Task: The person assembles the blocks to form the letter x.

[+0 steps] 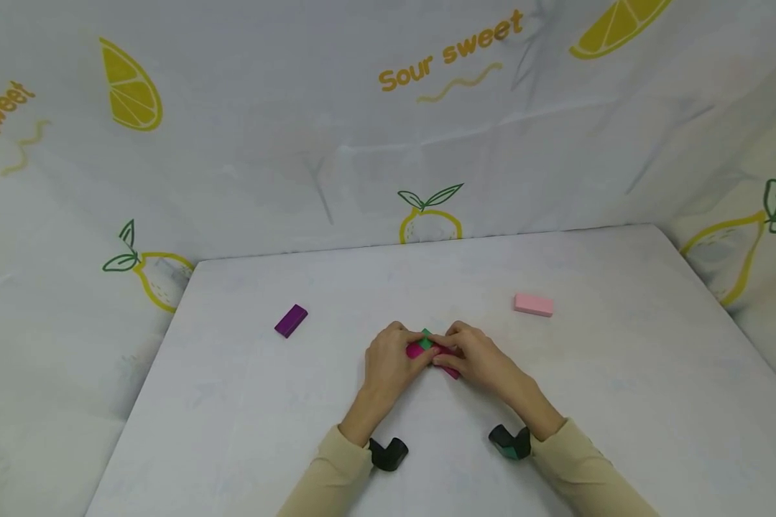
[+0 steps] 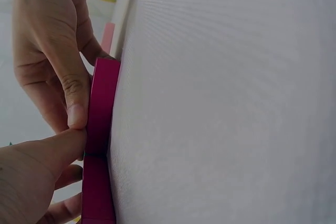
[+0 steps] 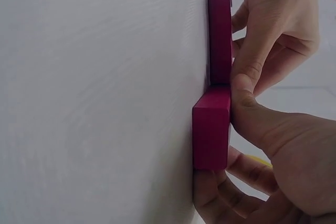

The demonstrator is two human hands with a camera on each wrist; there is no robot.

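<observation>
Near the table's middle, both hands meet over two magenta blocks set end to end at an angle. My left hand [image 1: 388, 361] pinches the left magenta block [image 3: 220, 40] close to the joint, thumb on the near side. With thumb and fingers, my right hand [image 1: 483, 359] grips the right magenta block [image 2: 103, 103]. The two thumb tips touch where the blocks meet. Between the fingertips a small green piece [image 1: 425, 340] shows at the joint; the fingers cover part of it, and how it joins the blocks I cannot tell.
A purple block [image 1: 291, 321] lies on the white table [image 1: 246, 402] to the left. Farther right lies a pink block [image 1: 533, 305]. Dark wrist-camera mounts [image 1: 388, 454] sit beside both wrists. A lemon-print cloth [image 1: 265, 165] hangs behind the table.
</observation>
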